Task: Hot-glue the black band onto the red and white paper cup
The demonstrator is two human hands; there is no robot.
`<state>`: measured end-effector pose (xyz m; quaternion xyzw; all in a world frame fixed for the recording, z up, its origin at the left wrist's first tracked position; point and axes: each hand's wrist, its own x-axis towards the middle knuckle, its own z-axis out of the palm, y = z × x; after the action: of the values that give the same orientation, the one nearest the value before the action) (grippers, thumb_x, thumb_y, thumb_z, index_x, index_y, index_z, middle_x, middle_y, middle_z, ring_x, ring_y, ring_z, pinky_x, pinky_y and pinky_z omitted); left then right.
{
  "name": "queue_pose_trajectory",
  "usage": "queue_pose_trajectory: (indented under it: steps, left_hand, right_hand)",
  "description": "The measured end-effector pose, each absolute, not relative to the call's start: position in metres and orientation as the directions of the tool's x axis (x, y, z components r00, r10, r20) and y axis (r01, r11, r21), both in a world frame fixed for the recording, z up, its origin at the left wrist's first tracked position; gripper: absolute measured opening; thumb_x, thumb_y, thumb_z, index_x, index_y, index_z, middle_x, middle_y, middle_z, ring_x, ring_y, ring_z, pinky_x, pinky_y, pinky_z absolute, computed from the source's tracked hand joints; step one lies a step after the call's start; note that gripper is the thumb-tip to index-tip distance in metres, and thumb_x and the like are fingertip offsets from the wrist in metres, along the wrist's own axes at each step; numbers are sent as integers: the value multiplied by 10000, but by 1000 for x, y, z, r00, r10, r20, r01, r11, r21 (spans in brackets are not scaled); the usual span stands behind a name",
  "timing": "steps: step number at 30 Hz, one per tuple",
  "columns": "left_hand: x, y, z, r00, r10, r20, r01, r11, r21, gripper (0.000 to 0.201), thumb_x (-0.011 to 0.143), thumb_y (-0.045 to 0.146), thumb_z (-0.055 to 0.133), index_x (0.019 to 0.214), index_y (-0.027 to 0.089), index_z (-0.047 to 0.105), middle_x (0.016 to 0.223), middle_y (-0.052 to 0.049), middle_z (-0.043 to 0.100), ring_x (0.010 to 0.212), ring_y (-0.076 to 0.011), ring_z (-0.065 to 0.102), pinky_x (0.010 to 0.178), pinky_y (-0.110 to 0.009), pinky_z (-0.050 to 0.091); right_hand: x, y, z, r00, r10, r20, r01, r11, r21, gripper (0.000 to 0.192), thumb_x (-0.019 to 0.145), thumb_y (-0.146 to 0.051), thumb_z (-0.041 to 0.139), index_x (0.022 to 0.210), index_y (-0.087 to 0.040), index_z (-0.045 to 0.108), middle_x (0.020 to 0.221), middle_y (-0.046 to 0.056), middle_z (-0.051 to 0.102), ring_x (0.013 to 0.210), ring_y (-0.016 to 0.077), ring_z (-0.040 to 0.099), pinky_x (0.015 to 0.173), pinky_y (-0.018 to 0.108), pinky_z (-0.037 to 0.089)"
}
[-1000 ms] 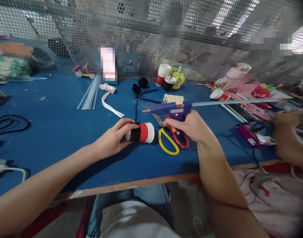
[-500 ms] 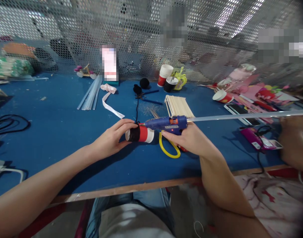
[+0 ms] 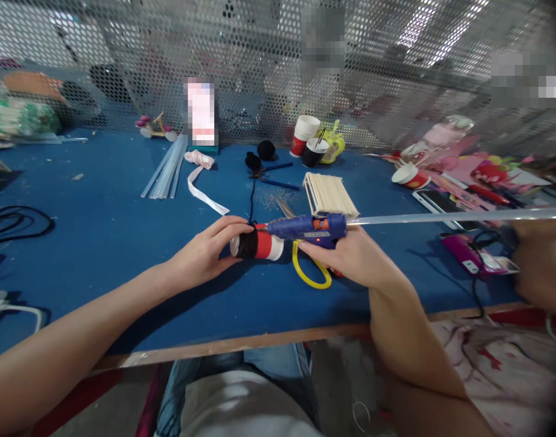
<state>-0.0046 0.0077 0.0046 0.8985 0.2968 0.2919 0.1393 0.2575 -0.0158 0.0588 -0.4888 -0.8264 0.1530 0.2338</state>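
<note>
The left hand (image 3: 205, 255) is curled around a paper cup (image 3: 257, 245) lying on its side on the blue counter (image 3: 100, 243), its long axis running 9 to 3 o'clock, its black-wrapped end toward the fingers. At 3 o'clock from it, the right hand (image 3: 351, 258) grips a blue glue gun (image 3: 305, 227) — nozzle pointing to 9 o'clock, tip at the cup's upper edge. A glue stick (image 3: 455, 216) trails out toward 3 o'clock. Yellow-handled scissors (image 3: 308, 270) lie just beneath the gun, craft sticks (image 3: 328, 193) at 12 o'clock.

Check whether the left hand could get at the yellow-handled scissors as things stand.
Probably not right away: the left hand holds the paper cup, and the scissors lie partly under the right hand and glue gun.
</note>
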Motion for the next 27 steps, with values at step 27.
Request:
queue_pose_trajectory:
  steps: [27]
  left_hand:
    - [-3,4,5,613,677,406,421,-715,558,473,765,207,630,1199,190,445,1181,-117,498,1103,-228,515,893,-371,507]
  right_hand:
    - [265,-20,61,-482,846,227,796,531,-290,174,778,-311,531,724,-202,655,528,-4,565,510,133,502,499,256,375]
